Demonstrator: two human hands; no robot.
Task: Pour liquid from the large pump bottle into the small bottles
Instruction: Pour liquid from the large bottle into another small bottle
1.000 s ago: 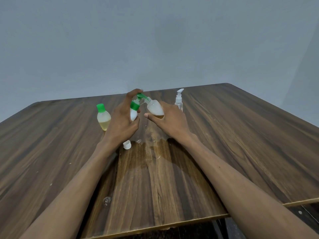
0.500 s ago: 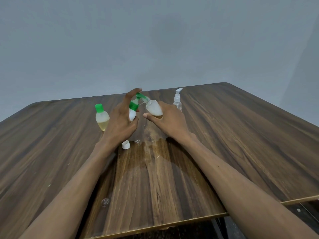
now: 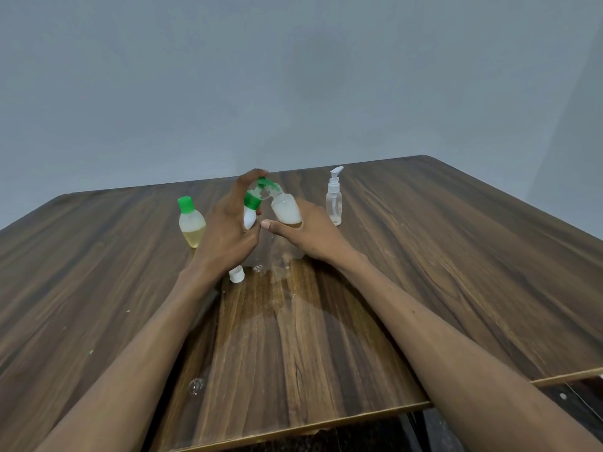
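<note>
My left hand [image 3: 225,236] is wrapped around the white pump bottle [image 3: 250,216] with the green collar, and its index finger rests on the green pump head. The nozzle points into the neck of a small frosted bottle [image 3: 286,210], which my right hand [image 3: 310,233] holds tilted toward it. A little yellowish liquid shows at that bottle's base. Another small bottle [image 3: 192,223] with a green cap stands upright to the left, about half full of yellow liquid. Both hands are above the middle of the wooden table [image 3: 456,272].
A clear bottle with a white pump [image 3: 334,203] stands just right of my right hand. A loose white cap [image 3: 236,275] lies below my left wrist. A wet spill [image 3: 280,288] spreads over the wood toward me. The table's near edge runs below my forearms.
Both hands keep the same hold on their bottles. The whole view has shifted only slightly; nothing on the table has moved.
</note>
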